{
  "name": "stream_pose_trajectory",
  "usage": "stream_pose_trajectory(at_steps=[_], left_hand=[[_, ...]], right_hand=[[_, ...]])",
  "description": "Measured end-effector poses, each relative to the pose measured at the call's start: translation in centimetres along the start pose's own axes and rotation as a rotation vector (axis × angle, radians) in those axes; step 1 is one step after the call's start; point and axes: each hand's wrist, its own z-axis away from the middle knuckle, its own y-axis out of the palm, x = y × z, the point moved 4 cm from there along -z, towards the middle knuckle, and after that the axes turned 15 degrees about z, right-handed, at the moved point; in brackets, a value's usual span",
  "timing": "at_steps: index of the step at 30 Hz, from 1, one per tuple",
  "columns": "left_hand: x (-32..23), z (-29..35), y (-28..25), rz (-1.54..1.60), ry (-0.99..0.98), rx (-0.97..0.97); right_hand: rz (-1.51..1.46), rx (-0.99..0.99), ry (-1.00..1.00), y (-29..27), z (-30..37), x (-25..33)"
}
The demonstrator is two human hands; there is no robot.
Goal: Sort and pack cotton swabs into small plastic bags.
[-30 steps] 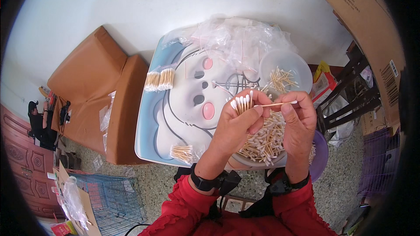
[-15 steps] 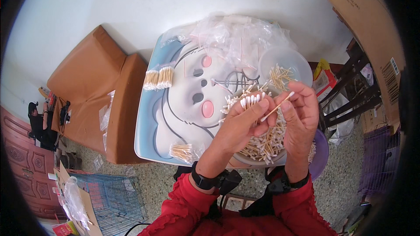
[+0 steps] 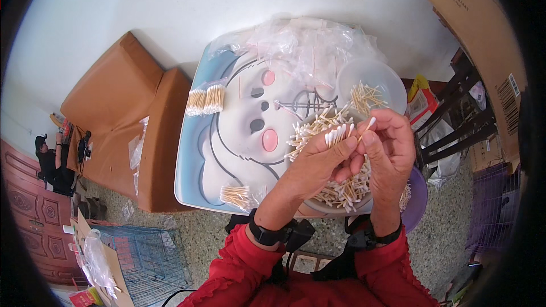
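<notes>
My left hand (image 3: 323, 162) is closed round a small bunch of cotton swabs (image 3: 336, 135), their white tips showing above the thumb. Right beside it, my right hand (image 3: 389, 148) pinches a single cotton swab (image 3: 368, 126) between thumb and fingers, its lower end hidden at the left fingers. Both hands hover over a wide bowl (image 3: 311, 207) heaped with loose swabs. Behind it stands a translucent bowl (image 3: 392, 82) with some swabs inside. Two filled bags of swabs (image 3: 206, 100) lie at the table's left edge, and another small bundle (image 3: 235, 196) lies at the near left.
The table (image 3: 190, 165) has a cartoon-face top. Clear plastic bags (image 3: 301, 51) pile along its far side. A purple basin (image 3: 418, 199) stands at the right, below a large carton (image 3: 483, 34). Left are a brown armchair (image 3: 122, 125), a wire cage (image 3: 148, 253) and another person (image 3: 56, 165).
The single swab in my right hand has moved left and turned steeper, its lower end now up against the bunch in my left hand. My left hand has shifted slightly right.
</notes>
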Motion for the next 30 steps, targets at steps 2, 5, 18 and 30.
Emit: stream_pose_trajectory(at_steps=[2,5,18,30], left_hand=[[0.1,0.0,0.0,0.011,-0.013,-0.003],[0.0,0.2,-0.1,0.004,-0.015,-0.016],[-3.2,0.4,-1.9,0.063,0.230,-0.116],[-4.7,1.0,-3.3,0.416,0.361,-0.011]], right_hand=[[-0.037,0.007,0.021,0.1,0.0,0.1],[-0.023,-0.008,-0.026,0.2,0.0,0.0],[0.422,-0.004,-0.206,0.4,-0.9,0.9],[1.017,0.521,-0.476,3.1,1.3,1.1]])
